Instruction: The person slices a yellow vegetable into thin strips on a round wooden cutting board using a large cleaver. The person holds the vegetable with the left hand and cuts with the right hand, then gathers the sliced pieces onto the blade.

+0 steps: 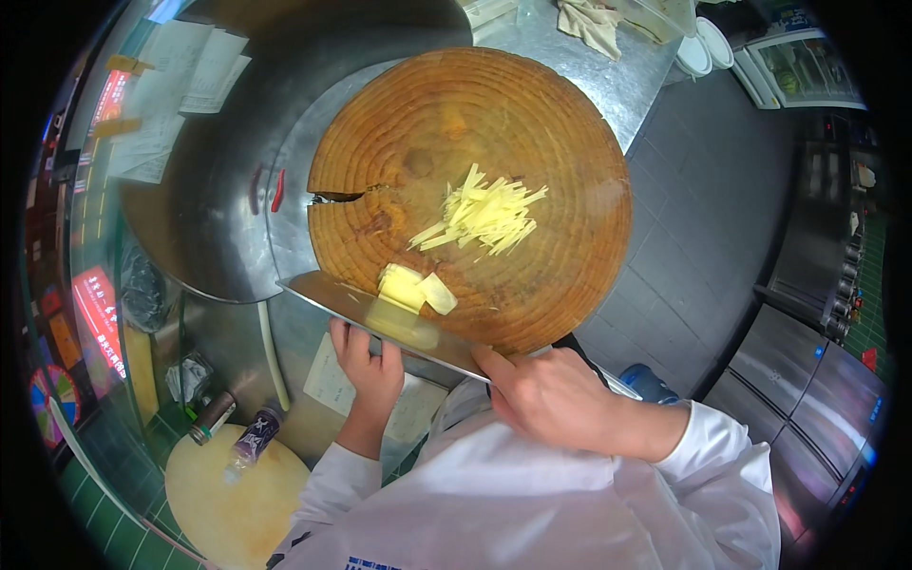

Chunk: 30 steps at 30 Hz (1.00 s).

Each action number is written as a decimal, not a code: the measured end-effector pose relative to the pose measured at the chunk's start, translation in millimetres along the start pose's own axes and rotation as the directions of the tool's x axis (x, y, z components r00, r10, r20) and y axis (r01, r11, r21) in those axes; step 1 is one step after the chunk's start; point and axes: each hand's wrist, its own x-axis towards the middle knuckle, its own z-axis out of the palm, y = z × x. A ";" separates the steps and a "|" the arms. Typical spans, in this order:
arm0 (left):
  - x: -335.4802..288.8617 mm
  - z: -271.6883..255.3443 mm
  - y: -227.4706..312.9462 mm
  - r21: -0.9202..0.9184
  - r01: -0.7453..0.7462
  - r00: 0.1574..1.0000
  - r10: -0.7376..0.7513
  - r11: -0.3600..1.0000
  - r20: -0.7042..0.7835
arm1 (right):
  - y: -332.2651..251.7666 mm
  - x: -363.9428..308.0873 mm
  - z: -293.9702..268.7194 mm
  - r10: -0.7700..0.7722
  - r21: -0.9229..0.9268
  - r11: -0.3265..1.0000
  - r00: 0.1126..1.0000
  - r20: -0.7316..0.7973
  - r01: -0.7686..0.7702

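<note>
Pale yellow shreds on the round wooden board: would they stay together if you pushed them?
Probably not. The pile of pale yellow shreds lies loose and splayed on the round wooden chopping board, so it would likely scatter. The strips look thin, probably light and bendy.

A crumpled beige cloth (591,23) lies at the far edge of the steel bench (627,85), with a clear plastic tub (655,14) just beside it and two white lids (705,47) near the far right corner. A red chilli (277,190) rests on the bench's left part, beside a darker one (255,188). Paper sheets (204,81) lie toward the far left. Below the bench's near left edge, a pale round board (228,494) sits on green floor tiles (104,475), with a small plastic bottle (255,437) and a tin (211,418) lying at its rim. Steel cabinets (807,370) stand to the right on the grey floor (703,228).
</note>
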 end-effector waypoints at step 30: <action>-6.5 -1.4 -7.7 0.011 -0.035 0.999 0.035 0.999 0.029 | -3.4 -57.2 -7.5 0.015 -0.059 0.998 1.000 0.023 -0.013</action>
